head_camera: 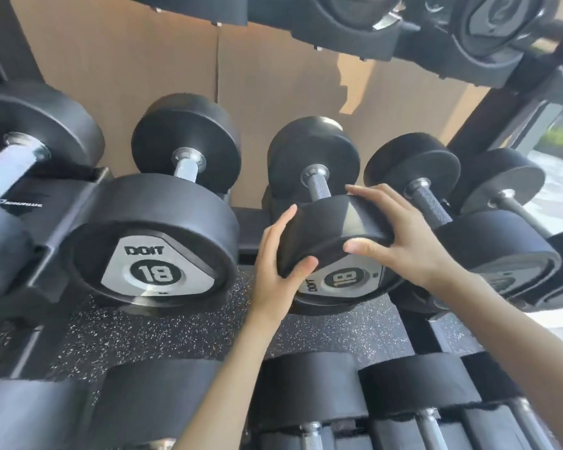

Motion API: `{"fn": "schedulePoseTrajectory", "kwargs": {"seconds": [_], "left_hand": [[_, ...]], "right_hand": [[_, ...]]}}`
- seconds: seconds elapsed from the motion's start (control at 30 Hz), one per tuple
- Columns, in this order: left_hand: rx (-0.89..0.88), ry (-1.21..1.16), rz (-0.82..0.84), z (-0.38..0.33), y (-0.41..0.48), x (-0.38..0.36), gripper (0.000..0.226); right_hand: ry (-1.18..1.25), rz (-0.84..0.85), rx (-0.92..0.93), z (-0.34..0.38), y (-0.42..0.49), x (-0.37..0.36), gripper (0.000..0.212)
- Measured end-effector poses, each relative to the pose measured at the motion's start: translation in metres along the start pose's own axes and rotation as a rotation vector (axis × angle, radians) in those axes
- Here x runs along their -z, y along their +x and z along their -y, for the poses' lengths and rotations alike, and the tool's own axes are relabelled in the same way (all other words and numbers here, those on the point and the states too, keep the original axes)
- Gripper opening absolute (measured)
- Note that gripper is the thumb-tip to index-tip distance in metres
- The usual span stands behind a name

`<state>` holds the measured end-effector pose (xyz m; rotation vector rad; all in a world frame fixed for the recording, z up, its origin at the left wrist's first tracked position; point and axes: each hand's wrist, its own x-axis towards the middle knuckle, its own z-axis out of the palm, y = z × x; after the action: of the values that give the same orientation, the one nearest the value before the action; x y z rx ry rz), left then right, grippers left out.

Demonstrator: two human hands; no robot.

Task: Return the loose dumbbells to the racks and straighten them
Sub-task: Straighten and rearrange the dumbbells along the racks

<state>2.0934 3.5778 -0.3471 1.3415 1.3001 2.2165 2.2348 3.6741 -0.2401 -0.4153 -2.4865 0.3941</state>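
Note:
A black 18 dumbbell (330, 228) lies on the middle tier of the rack, its silver label turned sideways. Both hands hold its near head. My left hand (278, 264) grips the left side, thumb on the front face. My right hand (400, 235) wraps the right side, fingers over the top and thumb on the face. A second 18 dumbbell (153, 235) rests to the left with its label upright. Its rack cradle (56, 216) is black.
More black dumbbells sit right (501, 245) and far left (10, 177) on the same tier, others on the tier above (488, 24) and the tier below (309, 391). Speckled rubber flooring (143, 329) shows under the rack. A brown wall (143, 60) stands behind.

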Motion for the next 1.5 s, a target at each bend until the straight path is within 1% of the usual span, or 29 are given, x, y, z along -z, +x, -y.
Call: {"fn": "schedulePoseTrajectory", "kwargs": {"seconds": [0.03,0.1,0.17,0.27,0.43,0.5,0.57,0.6,0.67,0.7,0.77,0.8,0.83,0.9,0.93,0.97,1.0,1.03,1.13,1.2,1.33,1.37,1.43,1.5], "left_hand": [[-0.012,-0.025,-0.020,0.006,0.001,-0.003,0.065],[-0.092,0.013,-0.083,0.012,0.002,-0.008,0.061],[-0.182,0.100,-0.100,0.015,0.006,-0.009,0.061],[-0.249,0.203,-0.080,0.015,0.011,-0.007,0.064],[-0.290,0.376,0.066,-0.003,0.023,-0.001,0.068],[-0.282,0.541,0.188,-0.021,0.034,0.000,0.074],[-0.275,0.769,0.304,-0.039,0.047,-0.005,0.081],[-0.281,0.860,0.334,-0.047,0.051,-0.010,0.083],[-0.314,0.925,0.333,-0.054,0.052,-0.016,0.085],[-0.321,0.874,0.308,-0.052,0.050,-0.016,0.083],[-0.315,0.632,0.220,-0.040,0.039,-0.007,0.074],[-0.297,0.505,0.152,-0.028,0.030,-0.001,0.069],[-0.243,0.383,0.085,-0.016,0.019,0.004,0.065],[-0.057,0.123,0.000,0.005,-0.002,0.007,0.066],[0.042,0.002,-0.028,0.014,-0.010,0.003,0.067],[0.109,-0.071,-0.068,0.021,-0.016,-0.002,0.066],[0.126,-0.077,-0.119,0.026,-0.019,-0.007,0.063],[0.099,-0.031,-0.172,0.030,-0.020,-0.010,0.061],[-0.010,0.110,-0.299,0.037,-0.018,-0.019,0.058],[-0.056,0.156,-0.327,0.038,-0.018,-0.022,0.057],[-0.114,0.184,-0.285,0.038,-0.013,-0.021,0.054],[-0.126,0.200,-0.260,0.037,-0.012,-0.020,0.053],[-0.147,0.250,-0.200,0.033,-0.009,-0.013,0.057],[-0.171,0.349,-0.117,0.025,-0.003,-0.003,0.058]], "right_hand": [[0.040,-0.070,0.013,-0.001,0.001,-0.005,0.078],[0.118,-0.162,0.023,-0.003,0.001,-0.010,0.067],[0.180,-0.184,0.016,-0.007,0.000,-0.010,0.063],[0.290,-0.205,-0.011,-0.013,-0.002,-0.010,0.065],[0.533,-0.341,-0.076,-0.025,-0.013,-0.016,0.065],[0.629,-0.446,-0.121,-0.034,-0.020,-0.027,0.062],[0.714,-0.568,-0.169,-0.042,-0.028,-0.042,0.051],[0.757,-0.606,-0.196,-0.044,-0.030,-0.048,0.045],[0.804,-0.604,-0.236,-0.045,-0.032,-0.051,0.040],[0.810,-0.561,-0.246,-0.043,-0.032,-0.050,0.043],[0.775,-0.436,-0.246,-0.037,-0.033,-0.044,0.055],[0.729,-0.370,-0.243,-0.035,-0.034,-0.038,0.056],[0.673,-0.301,-0.242,-0.031,-0.033,-0.030,0.056],[0.508,-0.158,-0.203,-0.024,-0.027,-0.012,0.064],[0.386,-0.090,-0.158,-0.019,-0.021,-0.004,0.068],[0.252,-0.035,-0.106,-0.013,-0.015,0.000,0.070],[0.144,-0.005,-0.053,-0.008,-0.008,0.000,0.072],[0.084,-0.003,-0.010,-0.005,-0.002,-0.002,0.073],[0.104,-0.102,0.042,-0.001,0.006,-0.010,0.065],[0.153,-0.156,0.045,-0.005,0.003,-0.011,0.062],[0.284,-0.200,0.008,-0.011,-0.001,-0.009,0.062],[0.324,-0.212,0.000,-0.013,-0.003,-0.010,0.062],[0.424,-0.248,-0.023,-0.016,-0.006,-0.013,0.063],[0.547,-0.324,-0.054,-0.023,-0.012,-0.019,0.061]]}}
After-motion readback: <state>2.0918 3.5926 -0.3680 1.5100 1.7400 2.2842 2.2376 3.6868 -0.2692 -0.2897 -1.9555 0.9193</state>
